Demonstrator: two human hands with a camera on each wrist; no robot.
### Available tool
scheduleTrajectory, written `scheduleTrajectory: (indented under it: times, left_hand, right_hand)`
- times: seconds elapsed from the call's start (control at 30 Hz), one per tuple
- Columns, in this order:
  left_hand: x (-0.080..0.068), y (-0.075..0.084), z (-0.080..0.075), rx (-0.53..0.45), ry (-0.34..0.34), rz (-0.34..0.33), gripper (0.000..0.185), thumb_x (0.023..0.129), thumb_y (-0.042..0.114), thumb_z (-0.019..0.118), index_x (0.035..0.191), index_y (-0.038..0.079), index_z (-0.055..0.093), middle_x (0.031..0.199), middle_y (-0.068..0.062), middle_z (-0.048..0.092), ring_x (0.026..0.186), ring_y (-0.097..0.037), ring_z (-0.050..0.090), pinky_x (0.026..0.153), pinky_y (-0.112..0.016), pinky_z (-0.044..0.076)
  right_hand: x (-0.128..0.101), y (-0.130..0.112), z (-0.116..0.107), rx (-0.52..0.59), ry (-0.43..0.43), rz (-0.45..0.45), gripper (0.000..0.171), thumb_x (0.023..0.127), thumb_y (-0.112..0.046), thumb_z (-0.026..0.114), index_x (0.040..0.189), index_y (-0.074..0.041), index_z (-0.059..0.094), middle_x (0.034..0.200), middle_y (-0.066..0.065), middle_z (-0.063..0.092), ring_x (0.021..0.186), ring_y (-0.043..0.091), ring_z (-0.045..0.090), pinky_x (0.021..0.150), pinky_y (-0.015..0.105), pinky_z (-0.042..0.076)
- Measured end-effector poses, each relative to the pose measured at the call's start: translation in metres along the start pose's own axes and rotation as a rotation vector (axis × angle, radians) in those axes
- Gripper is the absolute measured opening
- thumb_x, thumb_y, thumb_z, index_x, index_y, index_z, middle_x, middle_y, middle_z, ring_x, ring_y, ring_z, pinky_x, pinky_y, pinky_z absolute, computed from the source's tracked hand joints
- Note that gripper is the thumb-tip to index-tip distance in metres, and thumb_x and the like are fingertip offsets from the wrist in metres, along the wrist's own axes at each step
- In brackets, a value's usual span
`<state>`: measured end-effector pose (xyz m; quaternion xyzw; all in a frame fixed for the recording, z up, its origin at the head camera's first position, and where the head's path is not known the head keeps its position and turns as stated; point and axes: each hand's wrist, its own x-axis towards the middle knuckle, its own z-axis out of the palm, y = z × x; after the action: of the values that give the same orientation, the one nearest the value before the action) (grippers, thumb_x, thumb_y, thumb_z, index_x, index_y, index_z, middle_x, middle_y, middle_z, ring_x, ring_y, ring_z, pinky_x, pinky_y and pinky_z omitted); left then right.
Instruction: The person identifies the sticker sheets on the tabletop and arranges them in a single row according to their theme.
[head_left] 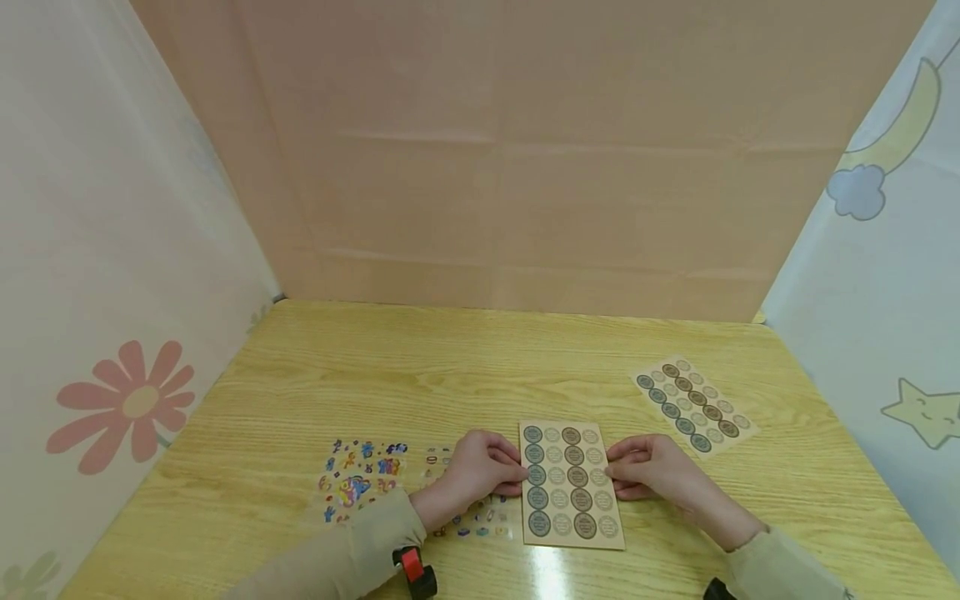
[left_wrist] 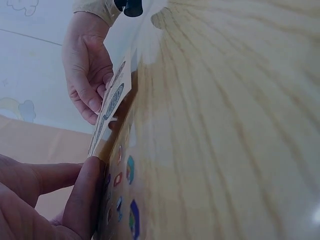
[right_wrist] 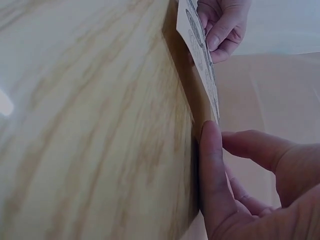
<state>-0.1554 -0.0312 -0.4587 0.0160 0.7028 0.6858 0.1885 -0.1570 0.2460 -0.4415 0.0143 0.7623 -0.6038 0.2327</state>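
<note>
At 6 o'clock on the pale wooden table (head_left: 465, 367), the head view shows both hands at a tan kraft sheet of round label stickers (head_left: 570, 483). The left hand (head_left: 480, 471) pinches its left edge and the right hand (head_left: 648, 471) pinches its right edge. All 20 rounds seem to sit in place, so by my judgement no sticker is peeled yet. At 9 o'clock of that sheet, partly under the left wrist, lies a clear sheet of small colourful stickers (head_left: 360, 479). At 2 o'clock, well apart, lies a second tan sheet of round labels (head_left: 696, 406).

From the left wrist view, the left hand (left_wrist: 45, 200) presses a thumb against the near edge of the tan sheet (left_wrist: 112, 102), which looks lifted off the table (left_wrist: 225, 125); the right hand (left_wrist: 87, 70) grips the far edge.

From the right wrist view, the right hand (right_wrist: 250, 185) holds the near edge of the sheet (right_wrist: 200, 55) with thumb and curled fingers, and the left hand (right_wrist: 222, 25) pinches the far end.
</note>
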Motion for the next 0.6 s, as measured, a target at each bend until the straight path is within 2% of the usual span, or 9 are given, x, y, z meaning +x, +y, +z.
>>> scheduleTrajectory:
  times: [0.37,0.6]
  left_hand:
    - [0.0015,0.0002,0.0002,0.034,0.008,0.006,0.016,0.076,-0.007,0.076,0.087,-0.007,0.064,0.071,-0.012,0.063,0.058,-0.021,0.067,0.056,-0.032,0.059]
    - [0.0001,0.0033,0.0014,0.042,0.006,0.006,0.018,0.076,-0.005,0.077,0.087,-0.008,0.063,0.07,-0.011,0.062,0.055,-0.019,0.065,0.055,-0.033,0.059]
  right_hand:
    - [0.0007,-0.0008,0.0014,-0.01,0.014,0.008,0.03,0.084,-0.003,0.071,0.107,0.012,0.058,0.08,0.01,0.066,0.069,0.019,0.065,0.065,0.035,0.059]
    - [0.0018,0.0,0.0018,-0.053,0.036,0.014,0.028,0.084,-0.004,0.072,0.104,0.011,0.06,0.079,0.01,0.067,0.068,0.021,0.066,0.062,0.036,0.059]
